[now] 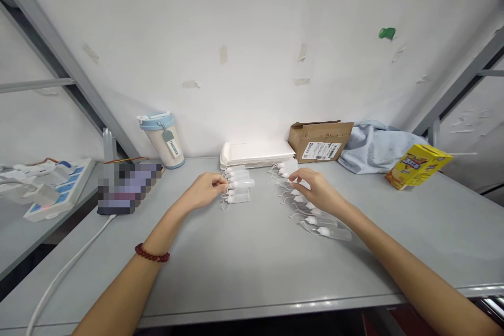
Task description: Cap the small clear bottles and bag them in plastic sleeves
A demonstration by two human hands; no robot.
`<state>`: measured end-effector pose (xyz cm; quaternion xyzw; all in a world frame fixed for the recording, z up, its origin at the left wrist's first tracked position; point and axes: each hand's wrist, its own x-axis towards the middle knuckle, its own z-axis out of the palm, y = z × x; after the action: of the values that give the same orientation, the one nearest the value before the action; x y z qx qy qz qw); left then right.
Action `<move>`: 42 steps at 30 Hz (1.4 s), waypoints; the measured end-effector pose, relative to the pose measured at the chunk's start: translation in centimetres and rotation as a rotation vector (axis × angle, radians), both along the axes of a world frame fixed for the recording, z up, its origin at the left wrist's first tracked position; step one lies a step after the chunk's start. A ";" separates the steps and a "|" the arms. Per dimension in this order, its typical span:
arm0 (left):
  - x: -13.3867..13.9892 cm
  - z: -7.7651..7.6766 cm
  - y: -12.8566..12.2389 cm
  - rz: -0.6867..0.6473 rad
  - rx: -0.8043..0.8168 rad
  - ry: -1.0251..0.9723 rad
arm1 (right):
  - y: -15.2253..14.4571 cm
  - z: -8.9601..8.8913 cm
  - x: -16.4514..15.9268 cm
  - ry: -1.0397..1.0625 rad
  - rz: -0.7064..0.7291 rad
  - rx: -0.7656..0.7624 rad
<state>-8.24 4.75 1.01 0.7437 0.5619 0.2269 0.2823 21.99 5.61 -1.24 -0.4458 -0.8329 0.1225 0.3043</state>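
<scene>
Head view looks down on a grey worktop (244,268) with both bare forearms reaching forward. Left hand (202,190), with a dark red bead bracelet (151,255) on its wrist, rests on the worktop with its fingers (220,184) drawn together, pinching the corded end of one small white tube in a tidy stack of tubes (239,184) that lies just beyond the fingertips. Right hand (317,189) hovers palm down over a looser row of tubes (315,218) that runs from beyond the fingers back under the palm and toward the wrist; its fingers (297,178) are bent and a little apart, the tips touching or nearly touching the far tubes, and whether they grip one cannot be told.

Beyond both hands, against the wall, lies a flat pile of white trays (255,153). Beyond the right hand stands an open cardboard box (321,139) with a pale blue cloth (378,147) beside it, and a yellow carton (417,165) farther to the right. Beyond the left hand stands a blue-lidded cup (162,139), and far to its left a power strip (59,189).
</scene>
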 end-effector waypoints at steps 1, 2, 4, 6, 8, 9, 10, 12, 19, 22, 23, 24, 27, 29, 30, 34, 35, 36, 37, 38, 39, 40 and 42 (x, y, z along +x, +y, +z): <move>-0.1 0.0 0.1 -0.001 -0.010 -0.001 | 0.1 -0.1 0.1 -0.024 0.003 0.010; -0.2 -0.1 0.1 -0.003 -0.019 -0.002 | 0.3 -0.1 0.2 -0.049 0.004 0.017; -0.3 -0.1 0.3 -0.008 -0.033 0.000 | 0.4 -0.1 0.4 -0.098 0.000 0.020; -0.4 -0.2 0.4 0.000 -0.044 0.000 | 0.4 0.0 0.6 -0.143 -0.007 0.013; -0.5 -0.4 0.5 0.008 -0.052 0.003 | 0.4 0.2 0.7 -0.181 -0.013 -0.001; -0.5 -0.5 0.6 0.010 -0.052 0.005 | 0.3 0.2 0.7 -0.198 -0.014 -0.008; -0.6 -0.6 0.6 0.009 -0.050 0.006 | 0.3 0.3 0.8 -0.212 -0.014 -0.014; -0.7 -0.8 0.8 0.008 -0.042 0.005 | 0.2 0.5 0.9 -0.234 -0.017 -0.022; 0.2 -0.5 0.2 0.056 0.034 0.020 | 0.6 0.8 2.2 -0.266 -0.059 -0.074; 1.0 -0.5 -0.4 -0.012 0.062 0.065 | 1.0 0.6 3.0 -0.294 -0.076 -0.117; 1.2 -0.6 -0.5 -0.038 0.067 0.093 | 1.2 0.5 3.3 -0.304 -0.080 -0.131; 1.4 -0.8 -0.6 -0.060 0.074 0.122 | 1.4 0.4 3.5 -0.313 -0.082 -0.146; 1.8 -1.2 -0.9 -0.095 0.102 0.185 | 1.8 0.0 4.1 -0.332 -0.086 -0.175; 1.9 -1.5 -0.9 -0.106 0.107 0.214 | 1.9 -0.1 4.3 -0.333 -0.089 -0.183; 1.9 -1.6 -0.9 -0.114 0.109 0.228 | 2.0 -0.2 4.4 -0.328 -0.088 -0.183; 1.9 -2.1 -0.7 -0.134 0.123 0.267 | 1.9 0.0 4.3 -0.328 -0.094 -0.186; 1.8 -2.2 -0.7 -0.134 0.126 0.273 | 1.8 0.1 4.3 -0.338 -0.098 -0.193; 1.8 -2.3 -0.6 -0.131 0.129 0.276 | 1.8 0.1 4.2 -0.350 -0.101 -0.203; 1.8 -2.4 -0.6 -0.128 0.133 0.277 | 1.8 0.2 4.1 -0.363 -0.102 -0.212; 1.8 -2.4 -0.6 -0.125 0.136 0.277 | 1.7 0.4 4.1 -0.374 -0.102 -0.220; 1.8 -2.4 -0.6 -0.123 0.138 0.275 | 1.7 0.4 4.0 -0.383 -0.100 -0.226; 1.8 -2.4 -0.6 -0.121 0.138 0.274 | 1.6 0.5 4.0 -0.389 -0.100 -0.230; 1.8 -2.4 -0.6 -0.120 0.134 0.277 | 1.6 0.6 3.9 -0.393 -0.104 -0.234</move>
<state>-6.41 4.15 -1.40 0.8172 0.5338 0.1418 0.1649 25.87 7.17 -0.59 -0.5357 -0.8321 0.1133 0.0884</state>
